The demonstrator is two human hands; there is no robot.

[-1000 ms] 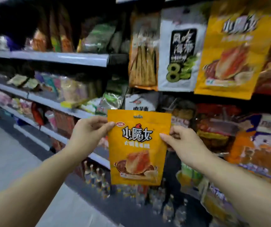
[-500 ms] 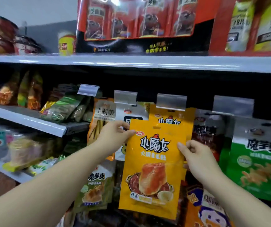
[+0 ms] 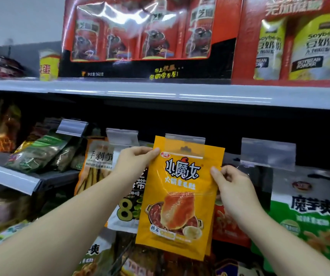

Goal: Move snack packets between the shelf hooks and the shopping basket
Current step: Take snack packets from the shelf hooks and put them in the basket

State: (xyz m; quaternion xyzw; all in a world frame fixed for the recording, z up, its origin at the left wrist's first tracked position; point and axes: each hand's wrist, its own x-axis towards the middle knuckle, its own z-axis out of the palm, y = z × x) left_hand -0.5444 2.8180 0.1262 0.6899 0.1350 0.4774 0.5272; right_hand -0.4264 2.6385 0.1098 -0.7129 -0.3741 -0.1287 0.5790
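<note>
Orange packet (image 3: 182, 196) now higher, at hook

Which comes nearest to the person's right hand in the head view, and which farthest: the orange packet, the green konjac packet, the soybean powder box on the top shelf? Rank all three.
1. Orange packet: pinched at its right edge by the right hand.
2. Green konjac packet: hanging to the hand's right, slightly lower.
3. Soybean powder box: high on the top shelf, upper right.

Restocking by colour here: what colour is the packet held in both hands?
Orange-yellow, the snack packet; it shows best in the head view.
</note>
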